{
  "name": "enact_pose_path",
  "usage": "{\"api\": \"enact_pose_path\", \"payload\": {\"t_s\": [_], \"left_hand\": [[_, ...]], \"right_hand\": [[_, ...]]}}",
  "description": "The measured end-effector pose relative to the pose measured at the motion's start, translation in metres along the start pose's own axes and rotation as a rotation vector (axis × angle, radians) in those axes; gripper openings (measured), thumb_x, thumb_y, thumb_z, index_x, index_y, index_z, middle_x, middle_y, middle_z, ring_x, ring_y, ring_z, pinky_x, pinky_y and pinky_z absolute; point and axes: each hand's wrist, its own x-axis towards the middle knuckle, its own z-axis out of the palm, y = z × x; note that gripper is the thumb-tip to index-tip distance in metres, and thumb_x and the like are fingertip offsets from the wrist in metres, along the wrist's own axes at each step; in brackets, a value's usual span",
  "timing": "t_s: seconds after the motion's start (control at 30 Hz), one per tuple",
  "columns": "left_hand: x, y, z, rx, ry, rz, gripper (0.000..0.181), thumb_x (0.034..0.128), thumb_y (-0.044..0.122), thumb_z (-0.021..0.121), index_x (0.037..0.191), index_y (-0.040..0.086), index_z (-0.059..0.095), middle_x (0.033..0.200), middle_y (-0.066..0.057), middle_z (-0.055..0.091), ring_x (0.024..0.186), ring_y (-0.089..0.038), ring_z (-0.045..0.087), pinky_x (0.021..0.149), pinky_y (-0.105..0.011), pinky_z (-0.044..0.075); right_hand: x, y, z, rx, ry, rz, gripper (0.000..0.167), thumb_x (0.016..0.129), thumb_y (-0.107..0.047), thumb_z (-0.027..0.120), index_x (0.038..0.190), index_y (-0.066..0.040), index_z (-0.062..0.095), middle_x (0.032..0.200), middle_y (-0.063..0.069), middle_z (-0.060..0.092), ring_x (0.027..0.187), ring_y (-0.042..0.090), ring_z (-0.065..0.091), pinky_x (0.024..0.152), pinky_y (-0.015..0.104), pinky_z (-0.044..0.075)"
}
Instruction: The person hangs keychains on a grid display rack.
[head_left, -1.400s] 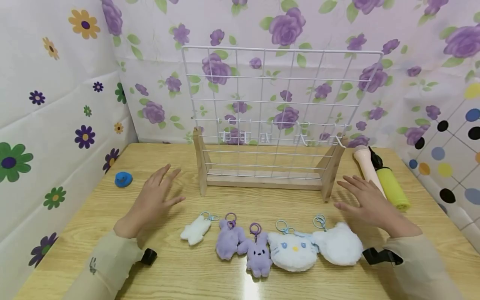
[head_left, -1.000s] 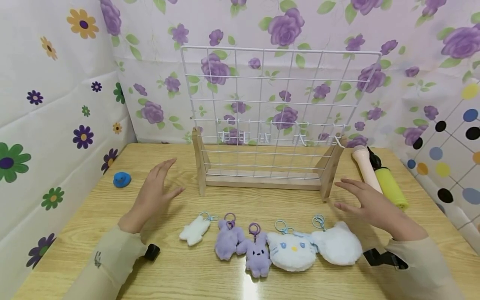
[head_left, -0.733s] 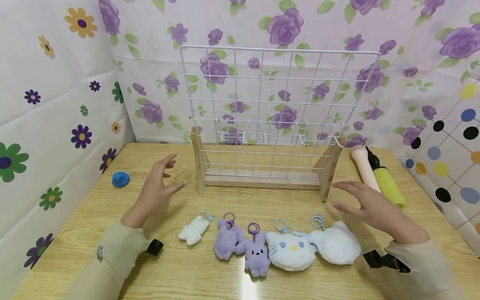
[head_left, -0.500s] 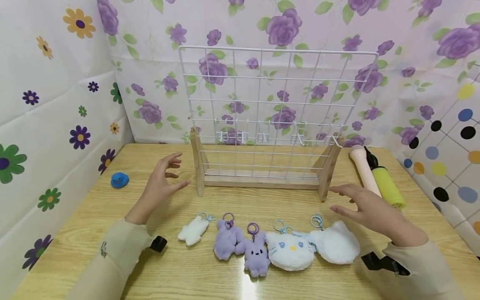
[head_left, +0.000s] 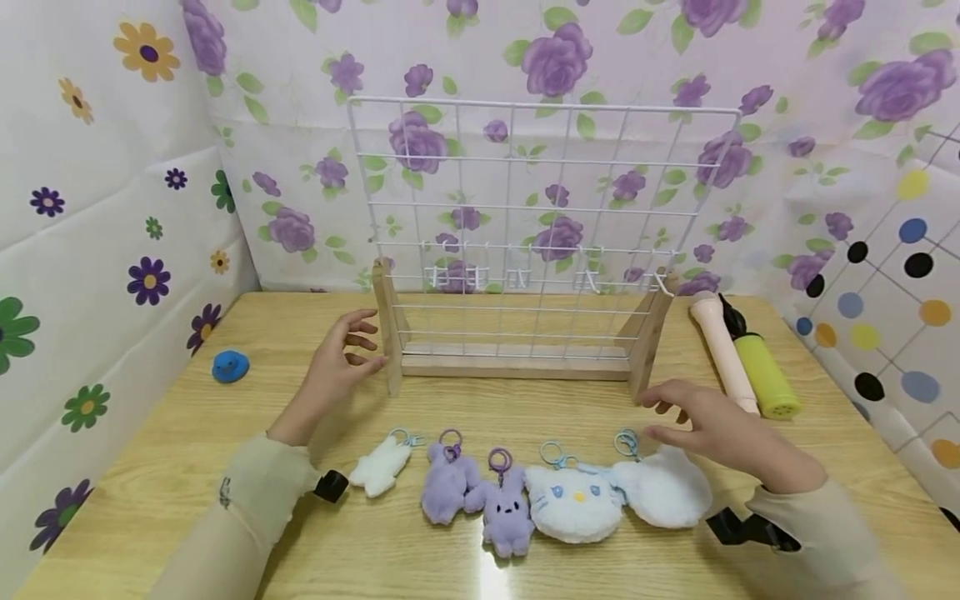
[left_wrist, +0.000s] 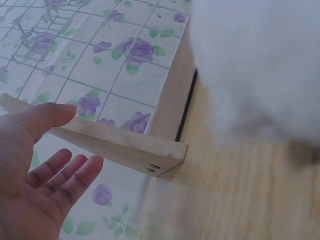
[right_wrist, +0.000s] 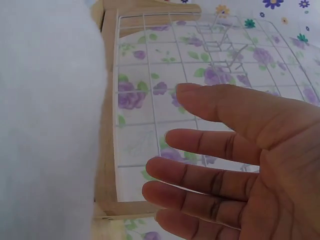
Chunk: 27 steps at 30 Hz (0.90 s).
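So, L hand [head_left: 330,367] & R hand [head_left: 708,425] are spread, nr left leg [head_left: 386,329] & right leg [head_left: 649,342] of wire rack [head_left: 517,367]; 5 fuzzy toys [head_left: 507,512] lie on near side of tbl [head_left: 150,475].

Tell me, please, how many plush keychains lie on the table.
5, left to right: small white plush, purple plush, black-eyed purple plush, white cat face, and round white plush partly behind the right hand.
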Motion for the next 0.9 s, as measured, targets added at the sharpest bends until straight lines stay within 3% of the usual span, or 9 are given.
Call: {"api": "enact_pose_path", "payload": {"t_s": [0.23,0.6,0.9], "left_hand": [[-0.003,-0.003,0.009,-0.03,0.024,-0.032,0.07,0.0862,0.003,0.07,0.145,0.005,0.032,0.127,-0.02,0.049,0.1,-0.028,0.056,0.076,-0.013,0.047],[-0.001,-0.006,0.022,-0.024,0.069,-0.051,0.072,0.0875,0.004,0.068,0.147,0.012,0.029,0.125,-0.018,0.05,0.088,-0.012,0.056,0.074,-0.012,0.047],[-0.002,-0.006,0.026,-0.022,0.086,-0.05,0.07,0.0893,0.005,0.066,0.148,0.013,0.028,0.125,-0.018,0.05,0.089,-0.012,0.055,0.075,-0.012,0.047]], "right_hand": [[0.005,0.003,0.011,0.002,-0.049,0.014,0.029,0.087,-0.02,0.071,0.113,-0.008,0.065,0.106,0.005,0.067,0.089,0.016,0.06,0.067,0.027,0.05],[0.012,0.008,0.028,0.025,-0.116,0.003,0.019,0.085,-0.012,0.07,0.103,-0.007,0.066,0.091,-0.002,0.065,0.08,0.009,0.059,0.068,0.026,0.051],[0.015,0.011,0.041,0.01,-0.135,0.026,0.018,0.083,-0.015,0.074,0.1,-0.009,0.068,0.09,-0.003,0.059,0.076,0.007,0.058,0.064,0.021,0.049]]}}
